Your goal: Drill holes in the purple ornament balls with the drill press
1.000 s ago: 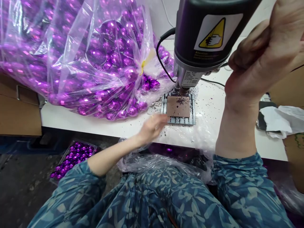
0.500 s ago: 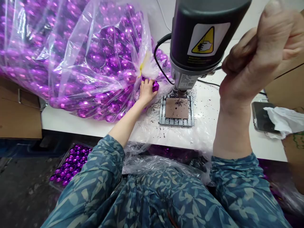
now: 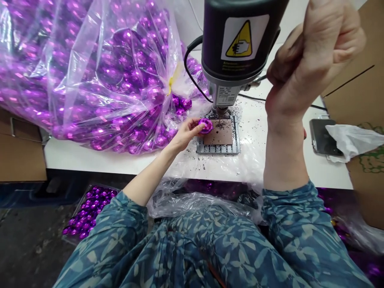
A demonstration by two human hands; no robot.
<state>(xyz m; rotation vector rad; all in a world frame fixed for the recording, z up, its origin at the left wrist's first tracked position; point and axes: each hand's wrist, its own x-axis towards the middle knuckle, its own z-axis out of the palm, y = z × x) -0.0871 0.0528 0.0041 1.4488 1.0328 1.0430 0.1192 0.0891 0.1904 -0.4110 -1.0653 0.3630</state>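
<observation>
Grasping a purple mirrored bauble, the left grip is held at the edge of the brown drilling plate; the right grip is seen clenched beside the drill head.

Probably a small factory workshop, judging by the bench drill press, plastic sack of purple baubles and cardboard carton.

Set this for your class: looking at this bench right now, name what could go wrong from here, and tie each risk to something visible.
The left hand holds a shiny purple ball ornament close under the drill press. If the raised right hand pulls the side lever, the fingers might get caught; the yellow warning label shows a hand. The ornament could slip off the brown plate and crack. Dark shavings might also scratch it.
</observation>
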